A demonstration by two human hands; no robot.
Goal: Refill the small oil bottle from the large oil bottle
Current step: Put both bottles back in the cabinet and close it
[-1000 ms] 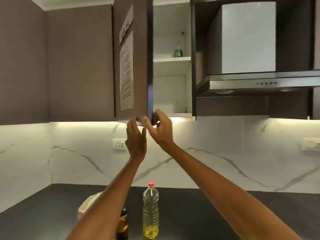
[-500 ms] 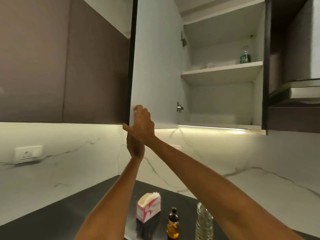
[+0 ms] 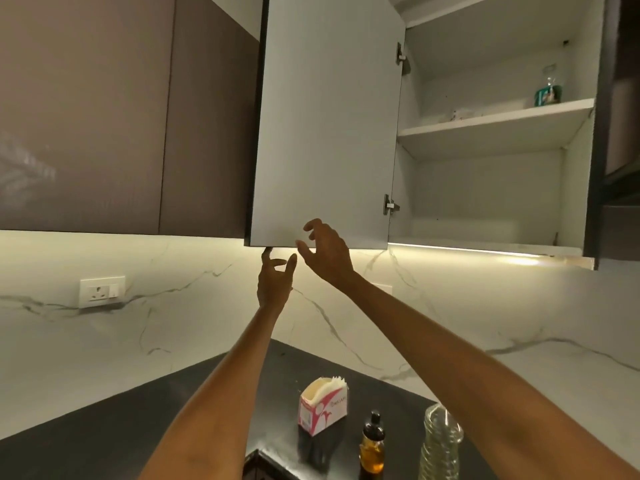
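The small oil bottle (image 3: 372, 445), dark-capped with amber oil inside, stands on the dark counter (image 3: 104, 427). Right of it stands the large clear plastic oil bottle (image 3: 440, 441); my right forearm hides its top. Both my hands are raised well above the bottles, at the lower edge of the open cabinet door (image 3: 325, 116). My left hand (image 3: 275, 282) reaches up with a fingertip touching the door's bottom edge. My right hand (image 3: 325, 252) hovers just off that edge, fingers spread and loosely bent, holding nothing.
The open wall cabinet has a white shelf (image 3: 491, 124) carrying a small bottle with a green label (image 3: 549, 91). A pink and white tissue box (image 3: 322, 407) stands on the counter behind the oil bottles. A wall socket (image 3: 102, 291) sits on the marble backsplash at left.
The cabinet door has swung from nearly edge-on to fully open. My right hand has let go of the door's edge and hovers beside it. The view has shifted towards the corner.
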